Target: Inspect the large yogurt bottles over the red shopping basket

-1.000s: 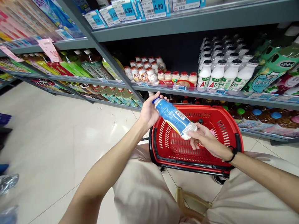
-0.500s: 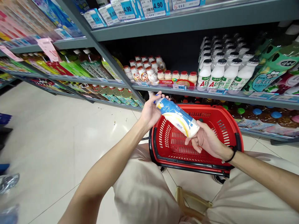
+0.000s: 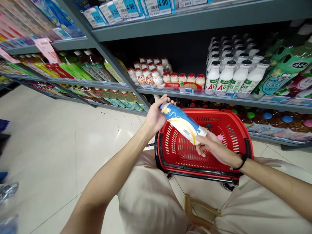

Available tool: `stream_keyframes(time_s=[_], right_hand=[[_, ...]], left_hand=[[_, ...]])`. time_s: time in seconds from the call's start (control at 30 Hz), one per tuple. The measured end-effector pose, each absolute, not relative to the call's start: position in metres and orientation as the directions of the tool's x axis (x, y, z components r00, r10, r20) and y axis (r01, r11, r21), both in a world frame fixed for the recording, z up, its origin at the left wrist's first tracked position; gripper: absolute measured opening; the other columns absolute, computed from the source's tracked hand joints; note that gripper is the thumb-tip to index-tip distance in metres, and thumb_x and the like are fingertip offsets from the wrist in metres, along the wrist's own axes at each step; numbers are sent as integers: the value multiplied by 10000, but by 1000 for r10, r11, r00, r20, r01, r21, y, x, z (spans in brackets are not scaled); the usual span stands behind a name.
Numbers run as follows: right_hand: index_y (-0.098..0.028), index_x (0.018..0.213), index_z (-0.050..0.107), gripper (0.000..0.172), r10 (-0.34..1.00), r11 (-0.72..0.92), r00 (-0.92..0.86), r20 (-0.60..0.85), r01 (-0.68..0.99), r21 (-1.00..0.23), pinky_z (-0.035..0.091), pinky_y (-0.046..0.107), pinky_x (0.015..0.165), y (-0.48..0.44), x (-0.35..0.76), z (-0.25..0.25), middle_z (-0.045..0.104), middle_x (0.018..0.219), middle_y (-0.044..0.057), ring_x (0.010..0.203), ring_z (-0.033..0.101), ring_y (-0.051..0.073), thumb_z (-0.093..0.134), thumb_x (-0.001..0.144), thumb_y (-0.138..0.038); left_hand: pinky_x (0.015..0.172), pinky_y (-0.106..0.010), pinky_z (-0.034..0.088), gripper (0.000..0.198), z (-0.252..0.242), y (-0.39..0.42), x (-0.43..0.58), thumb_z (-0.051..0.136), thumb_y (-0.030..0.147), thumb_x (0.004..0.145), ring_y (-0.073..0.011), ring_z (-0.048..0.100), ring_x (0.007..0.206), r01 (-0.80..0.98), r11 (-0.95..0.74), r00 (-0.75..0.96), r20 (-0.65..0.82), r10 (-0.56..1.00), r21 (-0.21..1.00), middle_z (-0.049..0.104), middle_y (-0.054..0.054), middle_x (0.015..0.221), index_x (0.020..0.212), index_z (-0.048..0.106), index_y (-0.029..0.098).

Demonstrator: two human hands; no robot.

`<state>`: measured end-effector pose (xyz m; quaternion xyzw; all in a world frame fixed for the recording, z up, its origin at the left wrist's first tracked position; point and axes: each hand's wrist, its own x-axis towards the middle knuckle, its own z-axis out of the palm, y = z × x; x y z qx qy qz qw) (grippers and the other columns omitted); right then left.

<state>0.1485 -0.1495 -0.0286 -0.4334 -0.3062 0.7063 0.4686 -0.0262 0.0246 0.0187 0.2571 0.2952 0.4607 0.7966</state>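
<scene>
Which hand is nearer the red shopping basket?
The right hand: it is over the red shopping basket, holding one end of a blue-and-white bottle. The left hand is off the basket's far left corner, outside the rim, holding the bottle's capped end.

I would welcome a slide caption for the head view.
Left hand and right hand hold a bottle above a red basket beside shop shelves.

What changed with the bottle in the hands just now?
The left hand and right hand rolled the drink bottle along its length, so the barcode side turned away and a blue-and-yellow side faces up. Neither hand let go. The red shopping basket and the shelves stayed as they were.
</scene>
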Motion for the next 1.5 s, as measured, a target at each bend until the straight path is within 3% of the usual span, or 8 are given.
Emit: stream_keyframes(time_s=[0.1, 0.3, 0.53, 0.73, 1.07, 1.17, 1.37, 1.5], right_hand=[[-231, 1251, 493, 647, 934, -356, -163, -317, -368, -859, 380, 216, 399, -150, 149, -31, 686, 992, 13, 457, 547, 70, 851, 803, -530], [-178, 1082, 559, 466, 944, -331, -147, -297, -362, -872, 230, 198, 352, -149, 152, -35, 734, 969, 60, 369, 414, 21, 758, 897, -557], [-162, 1074, 619, 611, 921, -390, -206, -332, -437, -811, 352, 219, 386, -149, 154, -27, 756, 883, 96, 418, 481, 76, 717, 851, -722], [-149, 1087, 654, 605, 912, -409, -191, -363, -485, -773, 404, 194, 445, -151, 152, -35, 679, 807, 45, 578, 562, 114, 780, 830, -682], [-144, 1016, 683, 522, 915, -400, -152, -373, -456, -795, 334, 189, 427, -151, 150, -37, 537, 683, -19, 537, 407, 83, 776, 870, -637], [-167, 1089, 647, 559, 916, -397, -139, -377, -464, -792, 312, 197, 412, -150, 150, -35, 605, 728, -4, 489, 390, 76, 745, 874, -673], [-176, 1184, 569, 562, 902, -422, -163, -400, -536, -731, 296, 197, 400, -145, 152, -29, 706, 781, 66, 423, 376, 83, 420, 1020, -692], [-156, 1147, 554, 570, 865, -495, -193, -464, -482, -723, 244, 210, 379, -141, 156, -28, 657, 644, 47, 350, 314, 93, 164, 1073, -565]], left_hand=[[905, -298, 567, 146, 19, 26, -27, 773, 140, 806, -132, 675, 790, -573, 444, 406, -232, 884, 689, 666, 11, 771, 869, 647, 181], [919, -297, 562, 123, 21, 23, -26, 769, 156, 800, -140, 689, 818, -558, 427, 401, -219, 889, 712, 662, 15, 754, 823, 651, 185], [931, -301, 564, 168, 22, 21, -28, 775, 138, 769, -137, 697, 835, -577, 429, 414, -204, 887, 695, 668, 20, 776, 890, 660, 163], [936, -318, 572, 170, 25, 19, -29, 748, 176, 779, -159, 721, 868, -564, 423, 409, -205, 889, 709, 669, 19, 793, 915, 647, 154], [1060, -385, 552, 125, 25, 21, -32, 668, 199, 822, -170, 720, 871, -549, 398, 393, -194, 899, 735, 671, 2, 804, 941, 638, 174], [1099, -402, 537, 183, 21, 23, -33, 672, 139, 820, -172, 736, 915, -568, 399, 395, -188, 899, 720, 686, 12, 849, 995, 632, 174], [1186, -450, 473, 299, 14, 25, -34, 725, 146, 827, -233, 711, 1210, -476, 310, 432, -88, 898, 823, 733, -16, 1039, 1111, 650, 201], [1149, -486, 510, 374, 14, 21, -32, 809, 283, 844, -272, 715, 1221, -351, 96, 449, 78, 890, 932, 751, -66, 1180, 1183, 664, 222]])
